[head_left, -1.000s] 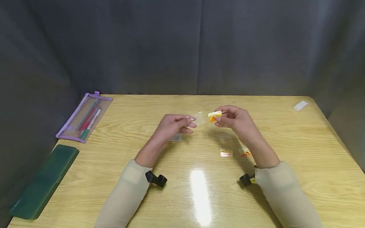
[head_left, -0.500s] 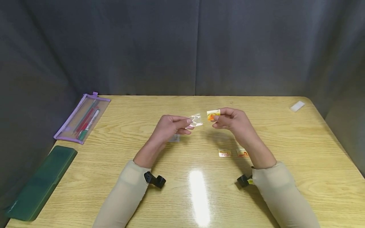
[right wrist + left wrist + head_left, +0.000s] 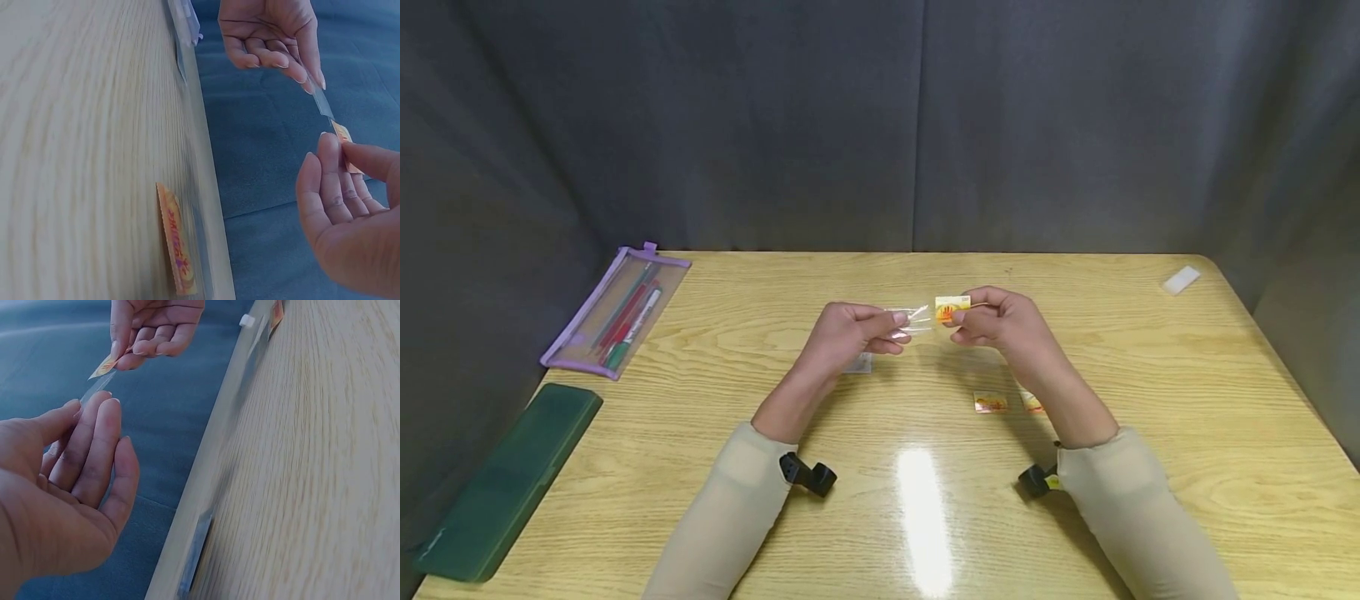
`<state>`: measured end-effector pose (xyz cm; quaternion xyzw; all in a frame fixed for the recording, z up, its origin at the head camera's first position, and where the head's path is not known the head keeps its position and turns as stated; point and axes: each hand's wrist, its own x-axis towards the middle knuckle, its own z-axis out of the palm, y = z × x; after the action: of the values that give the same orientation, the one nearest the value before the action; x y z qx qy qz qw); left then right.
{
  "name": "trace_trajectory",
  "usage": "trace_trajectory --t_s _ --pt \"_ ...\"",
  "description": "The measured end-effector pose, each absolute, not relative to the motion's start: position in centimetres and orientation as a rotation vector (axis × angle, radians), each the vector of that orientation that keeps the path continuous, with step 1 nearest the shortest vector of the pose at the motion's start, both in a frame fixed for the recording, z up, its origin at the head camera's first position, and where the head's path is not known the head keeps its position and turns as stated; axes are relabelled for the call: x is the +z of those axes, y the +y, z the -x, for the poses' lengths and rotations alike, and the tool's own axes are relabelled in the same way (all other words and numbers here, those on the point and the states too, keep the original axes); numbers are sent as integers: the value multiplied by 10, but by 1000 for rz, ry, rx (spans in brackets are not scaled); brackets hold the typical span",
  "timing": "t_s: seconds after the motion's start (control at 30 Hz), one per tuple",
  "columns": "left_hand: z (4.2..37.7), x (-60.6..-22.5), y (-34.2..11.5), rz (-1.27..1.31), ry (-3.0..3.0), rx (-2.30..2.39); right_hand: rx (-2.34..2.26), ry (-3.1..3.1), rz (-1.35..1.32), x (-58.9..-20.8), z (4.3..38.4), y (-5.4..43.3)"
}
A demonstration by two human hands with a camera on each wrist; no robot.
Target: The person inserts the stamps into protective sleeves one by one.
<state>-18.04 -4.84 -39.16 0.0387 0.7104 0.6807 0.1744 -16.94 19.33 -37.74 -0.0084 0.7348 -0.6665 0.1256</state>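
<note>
My left hand (image 3: 857, 327) pinches a small clear plastic sleeve (image 3: 916, 320) between thumb and fingers, above the table. Facing it, my right hand (image 3: 1009, 327) pinches a yellow and red postage stamp (image 3: 951, 307) by its near right edge. Only a narrow gap shows between stamp and sleeve in the head view. In the right wrist view, the stamp (image 3: 342, 133) is close to the sleeve's end (image 3: 322, 103); whether they touch I cannot tell. On the table below the right hand lie two similar stamps, one (image 3: 991, 402) in full view, the other (image 3: 1031, 402) partly behind the wrist.
A flat greyish clear piece (image 3: 859, 364) lies under the left hand, partly hidden. To the left are a purple-edged mesh pouch (image 3: 617, 312) with pens and a dark green case (image 3: 512, 483). A small white block (image 3: 1182, 280) lies at the far right of the wooden table (image 3: 1150, 375).
My right hand has moved a little left, bringing the stamp closer to the sleeve. My left hand stays nearly in place, while the sleeve's angle and glare have changed.
</note>
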Motion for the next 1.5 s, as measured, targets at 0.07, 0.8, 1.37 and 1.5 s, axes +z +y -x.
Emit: trace_trajectory --t_s 0.07,0.8,1.37,1.5 --pt "180 -391 -48 -100 2015 1938 -1950 2127 22 -377 169 193" --pt "180 -392 -46 -126 2001 2032 -2042 2112 22 -377 170 193" --pt "181 -393 -47 -109 2036 2000 -2021 2163 8 -377 168 191" --pt "181 -393 -46 -114 2051 1995 -2021 2165 18 -377 168 191"
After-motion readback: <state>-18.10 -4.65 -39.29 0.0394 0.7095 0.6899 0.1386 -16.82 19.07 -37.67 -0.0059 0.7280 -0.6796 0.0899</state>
